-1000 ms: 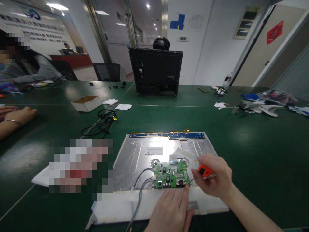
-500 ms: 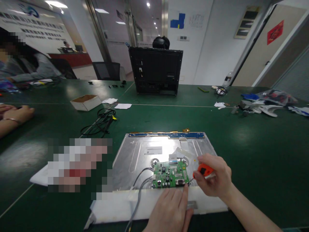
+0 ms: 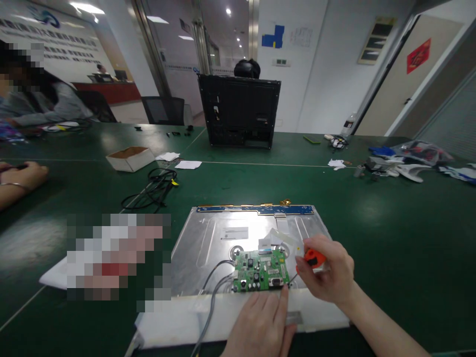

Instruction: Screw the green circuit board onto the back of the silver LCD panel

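Observation:
My right hand grips a screwdriver by its orange handle. The thin shaft slants down to the lower right corner of a green circuit board. Stretched out below that board, my left hand has its index fingertip at the same corner, close to the screwdriver's tip. Beneath the board lies a silvery metal display panel, with a blue circuit strip along its far edge. A white sheet covers the near part. Grey cables run from the board's left side toward me.
A black monitor housing stands at the back of the green table. To the left are a coiled black cable, a cardboard box and another person's hand. Gloves and bags lie at far right.
The whole view has shifted slightly. Both hands stay at the board's lower right corner, and the screwdriver remains in my right hand.

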A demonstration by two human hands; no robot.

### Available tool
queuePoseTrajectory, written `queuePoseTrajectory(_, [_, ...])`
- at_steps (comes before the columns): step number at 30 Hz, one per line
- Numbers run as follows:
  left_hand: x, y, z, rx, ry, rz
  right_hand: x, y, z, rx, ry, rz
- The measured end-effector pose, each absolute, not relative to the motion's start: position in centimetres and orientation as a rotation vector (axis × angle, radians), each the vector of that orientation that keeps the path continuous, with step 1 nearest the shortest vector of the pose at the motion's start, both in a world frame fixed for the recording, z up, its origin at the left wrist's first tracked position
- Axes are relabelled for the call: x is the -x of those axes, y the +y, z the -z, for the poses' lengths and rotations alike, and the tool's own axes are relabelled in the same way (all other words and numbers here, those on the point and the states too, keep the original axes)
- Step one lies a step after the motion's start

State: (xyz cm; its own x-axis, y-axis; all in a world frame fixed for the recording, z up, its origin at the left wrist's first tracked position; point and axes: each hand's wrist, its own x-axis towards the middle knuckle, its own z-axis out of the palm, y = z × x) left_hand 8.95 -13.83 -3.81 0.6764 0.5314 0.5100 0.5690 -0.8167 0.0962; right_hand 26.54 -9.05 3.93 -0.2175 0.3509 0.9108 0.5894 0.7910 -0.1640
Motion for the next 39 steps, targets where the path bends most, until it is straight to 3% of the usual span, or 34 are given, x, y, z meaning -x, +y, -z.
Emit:
queuePoseTrajectory(6, [-8.87, -13.79, 3.7, 2.831, -0.936, 0.815, -26.61, -8.69, -4.13, 0.734, -1.846, 0.289])
queuePoseTrajectory(15, [-8.79, -13.95, 3.15, 2.896, -0.963, 0.787, -26.79, -8.86, -3.84, 0.702, -1.874, 0.064])
queuePoseTrajectory(27, [-8.83, -13.71, 3.35, 2.85, -0.906, 0.785, -26.93, -8.11, -3.7, 0.739, -1.809, 0.255])
queuePoseTrajectory(39, [-8.89, -13.78, 3.61, 2.845, -0.92, 0.788, -27.07, -8.76, -3.65, 0.717, -1.856, 0.123])
